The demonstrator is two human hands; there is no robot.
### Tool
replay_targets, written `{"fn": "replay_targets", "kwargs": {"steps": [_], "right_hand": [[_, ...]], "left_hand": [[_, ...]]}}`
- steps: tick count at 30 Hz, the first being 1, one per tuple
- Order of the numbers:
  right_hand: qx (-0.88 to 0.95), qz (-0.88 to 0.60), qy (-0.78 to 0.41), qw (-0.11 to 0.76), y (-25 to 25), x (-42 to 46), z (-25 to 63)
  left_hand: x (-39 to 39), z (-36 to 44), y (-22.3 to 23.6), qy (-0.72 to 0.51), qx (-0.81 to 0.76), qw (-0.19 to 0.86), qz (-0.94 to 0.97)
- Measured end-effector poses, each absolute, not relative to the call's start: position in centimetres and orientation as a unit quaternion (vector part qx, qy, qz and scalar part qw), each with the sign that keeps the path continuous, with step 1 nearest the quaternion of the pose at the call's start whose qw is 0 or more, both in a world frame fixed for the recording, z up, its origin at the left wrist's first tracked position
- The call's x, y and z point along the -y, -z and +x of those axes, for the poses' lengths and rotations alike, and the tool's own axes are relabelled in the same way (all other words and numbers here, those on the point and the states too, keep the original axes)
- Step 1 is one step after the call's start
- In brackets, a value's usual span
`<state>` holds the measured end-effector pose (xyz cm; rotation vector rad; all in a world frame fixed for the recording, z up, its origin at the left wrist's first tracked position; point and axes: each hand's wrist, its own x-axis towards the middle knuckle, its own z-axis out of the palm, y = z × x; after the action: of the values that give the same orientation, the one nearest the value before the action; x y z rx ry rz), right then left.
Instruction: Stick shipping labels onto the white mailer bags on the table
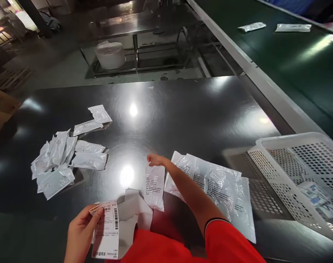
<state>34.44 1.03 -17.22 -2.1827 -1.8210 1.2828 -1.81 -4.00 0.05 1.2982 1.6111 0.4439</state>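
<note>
My left hand [82, 232], at the lower left, pinches a strip of printed shipping labels [108, 233] with barcodes, thumb on top. Blank grey-white backing paper [130, 215] curls beside it against my red shirt. My right hand [155, 159] reaches out over the table with its fingers closed on the top edge of a white plastic packet [154, 186] printed with small dark text. Just right of that packet, partly under my forearm, lie larger white mailing bags [221, 179] with printed text, overlapping one another.
Several small white packets [55, 153] lie in a loose pile on the left of the metal table [182, 113]. A white perforated basket [275, 175] stands at the right with a packet inside. Beyond it, a green conveyor belt [297, 65] carries two white packets.
</note>
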Motion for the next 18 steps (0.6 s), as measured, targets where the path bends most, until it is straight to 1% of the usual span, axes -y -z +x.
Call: {"fn": "replay_targets", "kwargs": {"steps": [4, 7, 9, 11, 13, 15, 18], "right_hand": [[0.615, -0.700, -0.353, 0.083, 15.6, -1.6, 33.8], [0.603, -0.748, -0.244, 0.132, 15.1, -2.2, 32.4], [0.574, -0.793, -0.148, 0.142, 16.0, -1.2, 30.6], [0.551, -0.820, -0.099, 0.122, 18.1, 0.9, 28.4], [0.556, -0.818, -0.112, 0.094, 20.6, 3.6, 26.1], [0.571, -0.804, -0.137, 0.088, 22.5, 5.4, 24.3], [0.587, -0.784, -0.174, 0.099, 22.9, 5.2, 23.9]], "left_hand": [[4.2, -2.0, 0.0, -0.182, -0.667, 0.492, 0.529], [4.3, -2.0, 0.1, -0.181, -0.670, 0.499, 0.519], [4.4, -1.9, 0.1, -0.185, -0.673, 0.500, 0.513], [4.4, -1.8, 0.0, -0.183, -0.682, 0.500, 0.502], [4.4, -1.8, -0.1, -0.173, -0.694, 0.496, 0.493], [4.4, -1.9, -0.2, -0.159, -0.703, 0.485, 0.496], [4.1, -2.1, -0.2, -0.146, -0.705, 0.455, 0.523]]}}
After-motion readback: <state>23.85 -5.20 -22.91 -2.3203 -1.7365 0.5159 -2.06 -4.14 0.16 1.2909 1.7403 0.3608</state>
